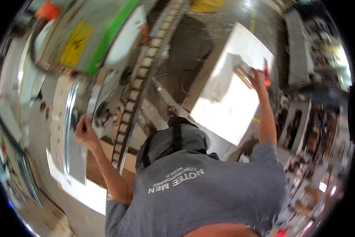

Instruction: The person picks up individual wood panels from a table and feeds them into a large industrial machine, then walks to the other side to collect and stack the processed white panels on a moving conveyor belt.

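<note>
Out to the right, my right hand [258,80] is closed over a white board [221,93], its fingers against a narrow brown strip [243,77] that looks like wood and seems gripped. Just right of that hand is an orange and black tool [266,73]; blur hides its exact kind and whether the hand touches it. My left hand [86,133] is raised on the left with its fingers curled together, near a long metal-edged panel [71,130]. What those fingers hold, if anything, is too small to make out.
A conveyor-like track of pale rollers [140,73] runs along a machine between my arms. Left of it stands a grey-green machine cover [102,31] with a yellow label. White sheets [90,195] lie at lower left. Cluttered shelves [319,130] line the right side.
</note>
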### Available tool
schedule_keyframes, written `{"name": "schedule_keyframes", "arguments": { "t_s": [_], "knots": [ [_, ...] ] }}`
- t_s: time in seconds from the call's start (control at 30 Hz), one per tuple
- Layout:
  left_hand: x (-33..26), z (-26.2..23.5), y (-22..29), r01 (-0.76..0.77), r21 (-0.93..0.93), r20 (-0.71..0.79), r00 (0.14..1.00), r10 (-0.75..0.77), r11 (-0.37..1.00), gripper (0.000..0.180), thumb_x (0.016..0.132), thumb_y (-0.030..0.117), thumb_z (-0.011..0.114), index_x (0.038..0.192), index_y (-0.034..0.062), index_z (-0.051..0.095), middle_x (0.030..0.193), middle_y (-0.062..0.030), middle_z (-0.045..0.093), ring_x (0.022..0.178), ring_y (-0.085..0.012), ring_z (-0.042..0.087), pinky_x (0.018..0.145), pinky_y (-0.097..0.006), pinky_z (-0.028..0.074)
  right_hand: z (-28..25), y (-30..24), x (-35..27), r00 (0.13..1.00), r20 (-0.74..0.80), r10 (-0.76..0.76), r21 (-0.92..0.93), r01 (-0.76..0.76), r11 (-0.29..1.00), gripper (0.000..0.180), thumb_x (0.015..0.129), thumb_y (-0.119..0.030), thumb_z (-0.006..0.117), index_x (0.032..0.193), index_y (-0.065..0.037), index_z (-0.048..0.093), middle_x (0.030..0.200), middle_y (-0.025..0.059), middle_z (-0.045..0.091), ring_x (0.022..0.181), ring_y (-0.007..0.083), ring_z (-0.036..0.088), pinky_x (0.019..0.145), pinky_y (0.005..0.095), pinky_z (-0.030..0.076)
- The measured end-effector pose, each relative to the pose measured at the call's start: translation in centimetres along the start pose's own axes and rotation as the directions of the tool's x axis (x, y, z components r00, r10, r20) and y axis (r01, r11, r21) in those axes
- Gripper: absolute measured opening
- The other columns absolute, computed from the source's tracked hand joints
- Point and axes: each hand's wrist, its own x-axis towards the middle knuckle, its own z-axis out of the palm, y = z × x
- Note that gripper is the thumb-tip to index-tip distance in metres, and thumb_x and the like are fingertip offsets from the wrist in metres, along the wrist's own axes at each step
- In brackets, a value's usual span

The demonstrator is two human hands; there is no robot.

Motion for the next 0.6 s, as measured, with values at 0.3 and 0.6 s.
{"name": "schedule_keyframes", "arguments": {
  "t_s": [0.3,0.6],
  "knots": [
    [-5.1,-1.9,3.4,0.090,-0.115,-0.125,0.987,-0.104,0.989,0.011,0.085,0.005,0.073,0.095,-0.0010,0.074,0.075,-0.0088,0.067,0.063,-0.0108,0.055,0.058,-0.026,0.045,-10.2,-27.3,-0.4,0.785,-0.120,-0.608,0.320,0.611,0.725,0.061,0.076,0.000,0.071,0.135,-0.003,0.056,0.112,0.0184,0.062,0.103,0.0370,0.054,0.090,0.0458,0.046],
    [-8.0,-10.7,1.3,0.094,-0.119,-0.315,0.941,-0.127,0.989,0.011,0.083,0.003,0.073,0.094,-0.0003,0.074,0.078,-0.0121,0.068,0.063,-0.0151,0.060,0.059,-0.028,0.048,-9.9,-66.0,-5.2,0.193,-0.203,-0.960,0.427,0.900,0.091,0.050,0.083,-0.007,0.069,0.131,-0.002,0.056,0.117,0.0131,0.054,0.114,0.0338,0.047,0.099,0.0442,0.040]
  ]
}}
